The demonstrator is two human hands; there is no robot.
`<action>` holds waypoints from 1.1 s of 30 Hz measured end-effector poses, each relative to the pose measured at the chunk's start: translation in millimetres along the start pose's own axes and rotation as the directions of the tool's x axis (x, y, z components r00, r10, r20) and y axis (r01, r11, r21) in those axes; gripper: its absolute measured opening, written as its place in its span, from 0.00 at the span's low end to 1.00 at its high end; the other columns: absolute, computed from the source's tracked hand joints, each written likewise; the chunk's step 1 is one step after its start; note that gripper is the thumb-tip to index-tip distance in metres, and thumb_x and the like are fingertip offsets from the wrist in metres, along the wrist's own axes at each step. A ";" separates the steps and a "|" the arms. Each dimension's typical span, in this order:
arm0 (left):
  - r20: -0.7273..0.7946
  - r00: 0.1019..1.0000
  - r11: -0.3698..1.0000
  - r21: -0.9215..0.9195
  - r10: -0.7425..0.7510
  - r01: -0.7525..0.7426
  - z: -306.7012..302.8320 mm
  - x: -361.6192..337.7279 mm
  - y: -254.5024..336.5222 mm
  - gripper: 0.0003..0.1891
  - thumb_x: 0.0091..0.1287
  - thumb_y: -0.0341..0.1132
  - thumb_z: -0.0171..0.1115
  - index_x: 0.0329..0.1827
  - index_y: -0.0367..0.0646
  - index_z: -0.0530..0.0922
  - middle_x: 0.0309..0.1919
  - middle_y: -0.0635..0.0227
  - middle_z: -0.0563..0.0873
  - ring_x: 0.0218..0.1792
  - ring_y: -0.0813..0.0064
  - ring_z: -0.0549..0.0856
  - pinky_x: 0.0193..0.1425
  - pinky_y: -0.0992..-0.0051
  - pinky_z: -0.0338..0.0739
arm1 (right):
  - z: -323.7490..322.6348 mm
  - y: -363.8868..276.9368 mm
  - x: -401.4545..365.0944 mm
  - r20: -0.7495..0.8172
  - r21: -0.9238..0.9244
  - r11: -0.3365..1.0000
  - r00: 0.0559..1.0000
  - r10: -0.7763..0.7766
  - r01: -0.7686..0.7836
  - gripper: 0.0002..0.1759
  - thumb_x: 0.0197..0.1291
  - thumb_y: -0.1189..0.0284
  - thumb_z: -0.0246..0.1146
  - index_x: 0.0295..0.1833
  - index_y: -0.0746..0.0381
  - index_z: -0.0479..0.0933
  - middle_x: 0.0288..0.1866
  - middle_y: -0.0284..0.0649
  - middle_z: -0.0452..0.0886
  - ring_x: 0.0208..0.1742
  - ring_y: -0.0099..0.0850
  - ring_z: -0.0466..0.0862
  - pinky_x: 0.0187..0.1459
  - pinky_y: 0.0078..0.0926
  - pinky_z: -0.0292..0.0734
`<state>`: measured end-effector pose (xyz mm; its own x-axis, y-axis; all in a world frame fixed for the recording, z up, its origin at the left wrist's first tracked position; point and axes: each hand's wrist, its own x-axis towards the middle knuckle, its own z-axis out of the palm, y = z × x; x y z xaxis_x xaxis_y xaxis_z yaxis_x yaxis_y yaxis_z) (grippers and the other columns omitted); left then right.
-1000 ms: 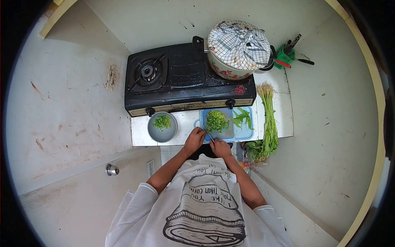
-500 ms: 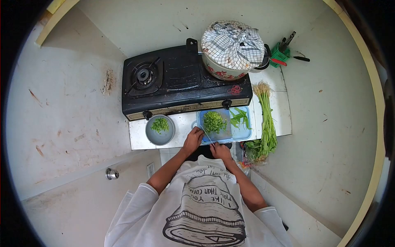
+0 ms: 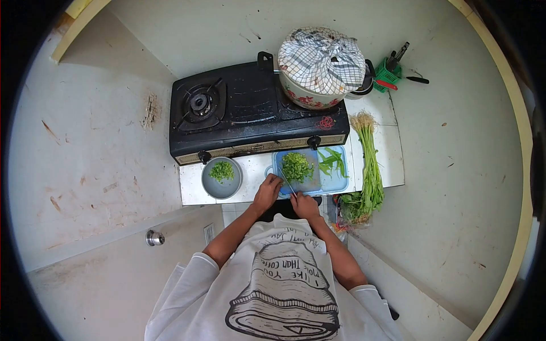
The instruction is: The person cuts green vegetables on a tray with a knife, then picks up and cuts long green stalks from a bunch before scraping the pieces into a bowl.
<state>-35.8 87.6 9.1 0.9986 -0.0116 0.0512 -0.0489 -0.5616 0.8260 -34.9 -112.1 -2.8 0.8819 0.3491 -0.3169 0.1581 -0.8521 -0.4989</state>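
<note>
My right hand is closed around the handle of a knife. Its thin blade slants up and left over the blue cutting board. At the board's left front edge my left hand has its fingers drawn together beside the blade; whatever they pinch is too small to make out. Chopped greens form a heap just beyond the blade. Long cut leaves lie on the board's right part. Left of the board stands a grey bowl with more chopped greens in it.
A black two-burner stove stands behind the board, bearing a floral pot with a cloth-wrapped lid. A bunch of rooted leafy stems hangs over the counter's right front edge. A green basket holds utensils at the back right.
The knife and my right hand have shifted very slightly up the board. My left hand stays almost in place, and the greens look the same.
</note>
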 end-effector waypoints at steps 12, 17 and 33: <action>0.024 1.000 1.000 0.010 0.008 -0.008 2.9 1.5 -6.9 0.07 0.68 0.23 0.66 0.47 0.35 0.83 0.45 0.51 0.81 0.45 0.46 0.86 0.51 0.55 0.83 | 1.6 -7.4 -2.0 0.081 0.003 1.000 0.997 0.001 -0.001 0.26 0.78 0.51 0.53 0.44 0.67 0.78 0.31 0.62 0.86 0.36 0.63 0.88 0.40 0.62 0.84; 0.002 1.000 0.995 0.090 0.031 -0.031 2.4 -3.0 -5.7 0.07 0.68 0.24 0.65 0.47 0.37 0.84 0.45 0.51 0.83 0.44 0.48 0.86 0.52 0.56 0.83 | -5.4 -10.5 8.1 0.080 0.002 0.999 0.996 -0.039 0.039 0.26 0.78 0.51 0.54 0.44 0.66 0.78 0.30 0.62 0.86 0.35 0.62 0.88 0.39 0.60 0.85; -0.010 0.997 0.997 -0.012 -0.077 0.077 3.0 9.4 -7.4 0.08 0.63 0.23 0.71 0.43 0.35 0.84 0.41 0.51 0.83 0.44 0.48 0.85 0.52 0.56 0.81 | 1.2 -1.3 -2.2 0.056 -0.010 1.000 0.998 -0.007 0.007 0.27 0.77 0.50 0.55 0.45 0.66 0.78 0.28 0.64 0.85 0.34 0.63 0.88 0.39 0.60 0.85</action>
<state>-26.1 89.1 1.8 0.9992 0.0404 -0.0067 0.0278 -0.5505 0.8344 -37.6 -111.3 -2.4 0.8547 0.3759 -0.3581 0.1687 -0.8534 -0.4932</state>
